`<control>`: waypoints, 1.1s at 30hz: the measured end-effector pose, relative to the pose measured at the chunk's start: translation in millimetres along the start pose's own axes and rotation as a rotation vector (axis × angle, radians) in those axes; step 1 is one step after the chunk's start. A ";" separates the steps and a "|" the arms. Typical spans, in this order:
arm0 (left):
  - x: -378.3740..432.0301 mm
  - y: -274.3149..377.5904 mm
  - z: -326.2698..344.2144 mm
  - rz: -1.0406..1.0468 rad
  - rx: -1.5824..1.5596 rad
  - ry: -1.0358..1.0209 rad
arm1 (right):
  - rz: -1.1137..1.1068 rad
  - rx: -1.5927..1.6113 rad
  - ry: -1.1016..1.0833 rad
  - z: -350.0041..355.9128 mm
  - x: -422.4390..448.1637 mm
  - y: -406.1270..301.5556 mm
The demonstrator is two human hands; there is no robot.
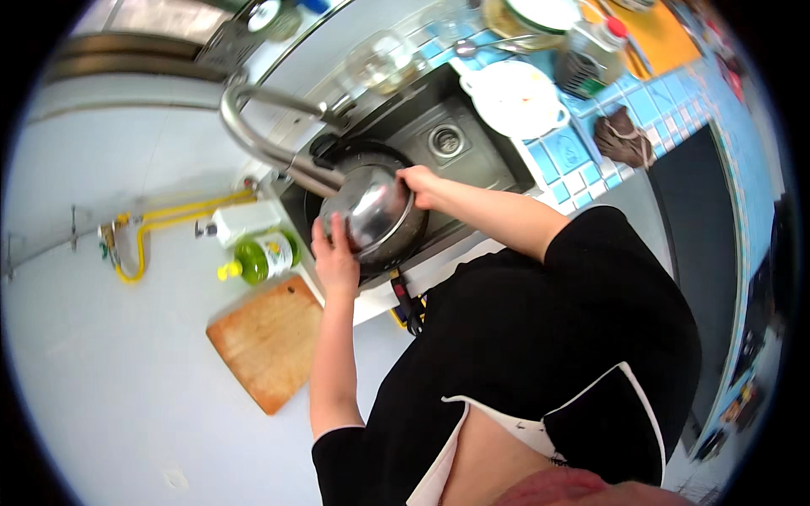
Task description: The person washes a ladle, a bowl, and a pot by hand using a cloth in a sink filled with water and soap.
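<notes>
A shiny stainless-steel bowl (pixel 370 205) is tilted in the sink (pixel 414 136), close under the mouth of the curved faucet (pixel 266 142). My left hand (pixel 335 259) grips its near left side, fingers spread on the metal. The opposite side of the rim is held by my right hand (pixel 417 185). Beneath the bowl sits a dark wok or pan (pixel 405 243), partly covered by it, with its black handle pointing towards me. Whether water is running, I cannot tell.
Left of the sink stand a green pump bottle (pixel 256 256) and a wooden cutting board (pixel 269 345). On the blue-tiled counter (pixel 563 155) at right are a white two-handled dish (pixel 519 100), a brown cloth (pixel 623 136) and a red-capped jug (pixel 595 57). Glass jars (pixel 383 60) line the back.
</notes>
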State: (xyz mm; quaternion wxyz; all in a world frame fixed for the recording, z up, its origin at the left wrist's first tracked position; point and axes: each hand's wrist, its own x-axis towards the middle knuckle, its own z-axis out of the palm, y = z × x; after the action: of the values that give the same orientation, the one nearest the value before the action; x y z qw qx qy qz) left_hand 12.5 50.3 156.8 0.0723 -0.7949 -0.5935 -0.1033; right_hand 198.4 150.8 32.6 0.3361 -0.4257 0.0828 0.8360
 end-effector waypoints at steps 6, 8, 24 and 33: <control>-36.2 -13.2 46.0 -1.390 -1.963 0.013 | -0.337 -0.035 0.120 -5.6 -29.0 4.4; -46.2 -13.5 75.9 -1.377 -2.468 0.029 | -0.470 -0.166 0.239 -35.0 -19.4 -2.4; -27.5 92.5 17.6 -0.757 -2.208 -0.050 | -1.528 -1.802 0.534 -247.0 -190.2 -77.4; 9.3 169.9 16.1 -0.758 -2.001 0.130 | -0.592 -1.927 1.007 -367.9 -254.7 -187.1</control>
State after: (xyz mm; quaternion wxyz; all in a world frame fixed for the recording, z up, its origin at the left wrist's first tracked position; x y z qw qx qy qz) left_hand 179.2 14.3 144.9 -0.6174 -0.2499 -0.4423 -0.6006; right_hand 663.0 11.6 26.2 -0.0194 -0.7994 -0.5753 0.1719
